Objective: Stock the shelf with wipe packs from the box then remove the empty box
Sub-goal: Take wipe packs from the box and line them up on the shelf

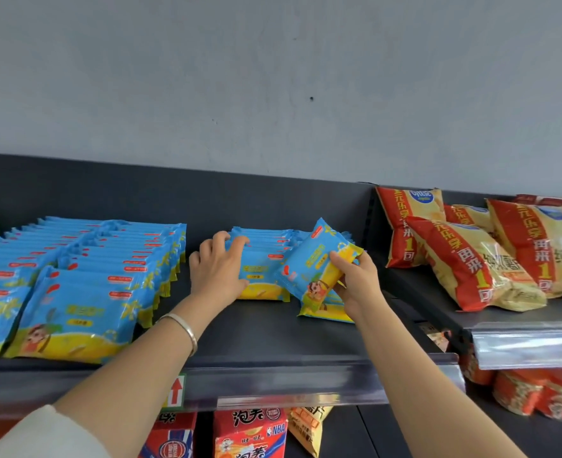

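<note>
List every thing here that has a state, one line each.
left hand: grips the middle row's front.
middle row: packs standing, steadied.
right hand: holds the held pack.
held pack: tilted, lifted, not yet in a row.
left rows: stocked, leaning back.
snack bags: lying on the neighbouring shelf.

- Red-and-white carton below the shelf: "NBA" in blue on its right side, with large "泡芙" printed along the top.
- Red-and-yellow snack bags: a big white "1" and "元乐享" running down the red band.
- Shelf-edge tag: a red arrow pointing up.
- Wipe packs and the tilted wipe pack: label print too blurred to read.
</note>
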